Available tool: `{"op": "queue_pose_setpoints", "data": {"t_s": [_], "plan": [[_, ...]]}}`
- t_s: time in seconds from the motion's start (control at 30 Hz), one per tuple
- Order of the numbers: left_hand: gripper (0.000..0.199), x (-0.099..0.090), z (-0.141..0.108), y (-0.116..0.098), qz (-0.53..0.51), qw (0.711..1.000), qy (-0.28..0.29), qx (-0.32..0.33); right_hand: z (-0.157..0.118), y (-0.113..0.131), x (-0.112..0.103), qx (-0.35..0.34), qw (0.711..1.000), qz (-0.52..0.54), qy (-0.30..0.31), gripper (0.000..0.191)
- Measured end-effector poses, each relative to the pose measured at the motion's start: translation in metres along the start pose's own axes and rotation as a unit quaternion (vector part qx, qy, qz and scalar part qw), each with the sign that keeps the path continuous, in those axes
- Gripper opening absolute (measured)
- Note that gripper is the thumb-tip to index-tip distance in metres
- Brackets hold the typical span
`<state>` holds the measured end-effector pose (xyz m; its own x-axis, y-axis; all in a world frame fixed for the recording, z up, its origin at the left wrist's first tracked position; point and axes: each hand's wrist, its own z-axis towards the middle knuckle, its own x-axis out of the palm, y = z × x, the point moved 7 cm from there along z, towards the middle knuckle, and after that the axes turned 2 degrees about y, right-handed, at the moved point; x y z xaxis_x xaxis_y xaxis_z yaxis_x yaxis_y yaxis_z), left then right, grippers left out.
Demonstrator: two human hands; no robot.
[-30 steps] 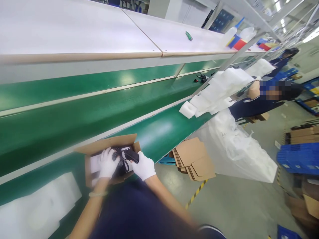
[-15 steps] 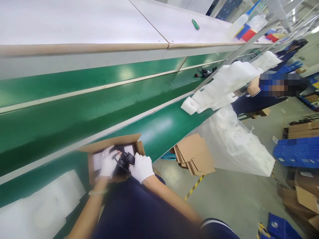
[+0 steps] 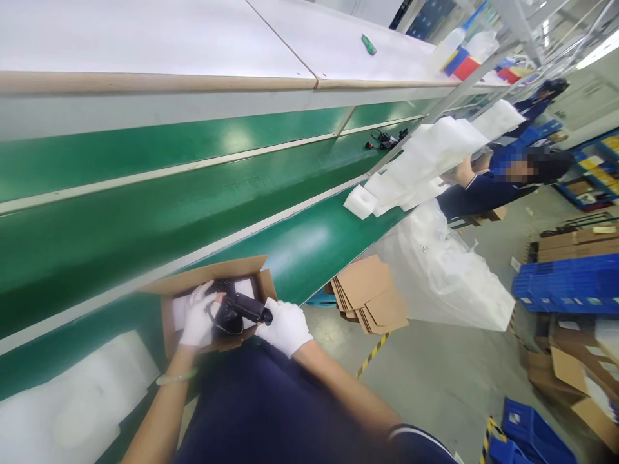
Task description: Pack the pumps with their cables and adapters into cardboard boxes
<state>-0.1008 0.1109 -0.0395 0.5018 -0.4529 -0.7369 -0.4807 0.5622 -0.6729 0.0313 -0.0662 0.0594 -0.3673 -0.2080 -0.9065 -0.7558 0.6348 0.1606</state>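
Black cylindrical device: it lies slanted (image 3: 249,308) at the mouth of the box, its right end at your right hand.
Right hand: your white-gloved right hand (image 3: 287,327) grips that end, fingers curled against it.
Left hand: your white-gloved left hand (image 3: 197,316) reaches inside, fingers bent beside the dark bundle; you cannot tell from here whether they grip anything.
Dark bundle: a black bundle (image 3: 227,320) with a cable loop sits between your hands, below the device.
Cardboard box: your open box (image 3: 167,325) has its long far flap raised and holds white padding (image 3: 244,287).
Green bench: the box rests on the green surface (image 3: 309,245) before you.
Left of you: white foam sheets (image 3: 77,399) lie on the bench.
Right of you: flattened cartons (image 3: 367,287) stand near the bench edge, beside a translucent plastic bag (image 3: 454,277); beyond, white foam blocks (image 3: 420,161) are heaped near a co-worker (image 3: 478,196).
Upper shelf: above the bench, the white shelf (image 3: 145,38) carries a small green tool (image 3: 368,44).
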Motion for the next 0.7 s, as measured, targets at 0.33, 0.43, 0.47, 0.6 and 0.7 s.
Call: {"op": "queue_pose_setpoints", "data": {"t_s": [0.33, 0.43, 0.47, 0.6, 0.7], "plan": [[0.028, 0.0, -0.016, -0.013, 0.053, 0.99, 0.075, 0.108, 0.052, 0.025, -0.065, -0.248, 0.943, -0.22, -0.016, 0.026], [0.038, -0.003, -0.027, -0.016, 0.081, 0.982, 0.126, 0.12, 0.059, 0.027, -0.074, -0.215, 0.956, -0.188, -0.062, 0.03], [0.047, -0.007, -0.031, -0.016, 0.084, 0.98, 0.143, 0.113, 0.058, 0.027, -0.076, -0.2, 0.962, -0.169, -0.079, 0.032], [0.066, -0.029, -0.043, -0.035, 0.013, 0.974, 0.21, 0.085, 0.044, 0.02, -0.089, -0.151, 0.975, -0.094, -0.134, 0.039], [0.066, -0.05, -0.034, -0.057, -0.043, 0.987, 0.153, 0.022, 0.027, 0.024, -0.101, -0.155, 0.971, -0.059, -0.174, 0.039]]}}
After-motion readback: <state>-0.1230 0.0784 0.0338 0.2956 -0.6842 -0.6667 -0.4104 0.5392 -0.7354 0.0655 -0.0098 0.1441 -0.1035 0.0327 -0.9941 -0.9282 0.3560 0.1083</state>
